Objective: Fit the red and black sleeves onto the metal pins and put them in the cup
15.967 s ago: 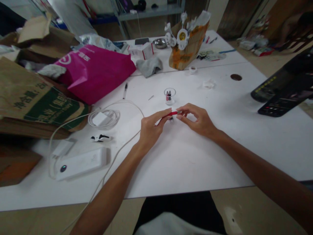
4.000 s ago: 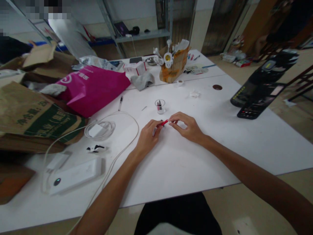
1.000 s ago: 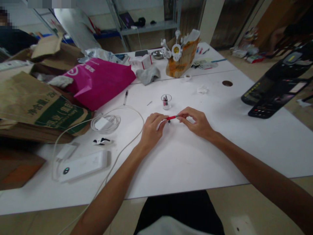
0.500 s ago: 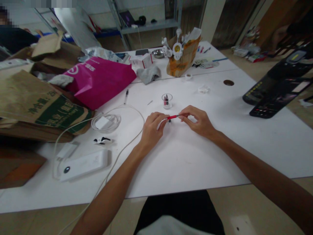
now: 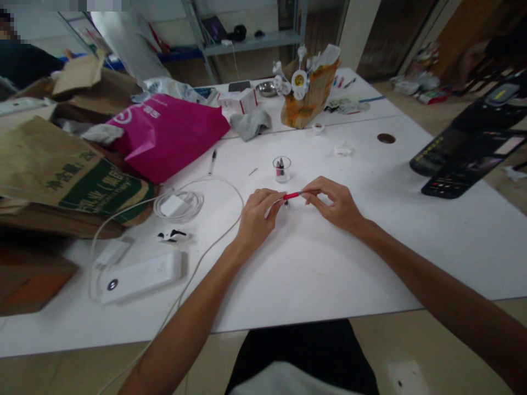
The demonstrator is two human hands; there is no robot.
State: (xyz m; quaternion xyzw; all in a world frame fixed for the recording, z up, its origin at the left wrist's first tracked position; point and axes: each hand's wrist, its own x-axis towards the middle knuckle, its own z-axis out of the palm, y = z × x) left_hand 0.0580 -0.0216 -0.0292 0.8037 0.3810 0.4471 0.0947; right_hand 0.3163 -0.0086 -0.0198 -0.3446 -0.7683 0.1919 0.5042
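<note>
A slim red pen (image 5: 292, 195) is held level above the white table, one end in each hand. My left hand (image 5: 259, 216) pinches its left end between thumb and fingertips. At the grey right tip, my right hand (image 5: 331, 201) is closed in a pinch. Just under the pen a small dark piece (image 5: 287, 203) shows, partly covered by my left fingers. Beyond the hands stands a clear cup (image 5: 282, 174) with several dark and reddish pen-like pieces (image 5: 280, 167) upright in it. A black-capped pen (image 5: 213, 162) lies farther left.
On the left are a power bank (image 5: 142, 277), a coiled white cable (image 5: 197, 206), a paper sack (image 5: 69, 170) and a magenta bag (image 5: 168, 131). A phone (image 5: 469, 164) on a black stand is at the right. Behind, a paper bag (image 5: 313, 101) holds white items. People stand at the back left.
Almost nothing differs. Both hands keep their pinch on the red pen, which has shifted very slightly to the right in view.
</note>
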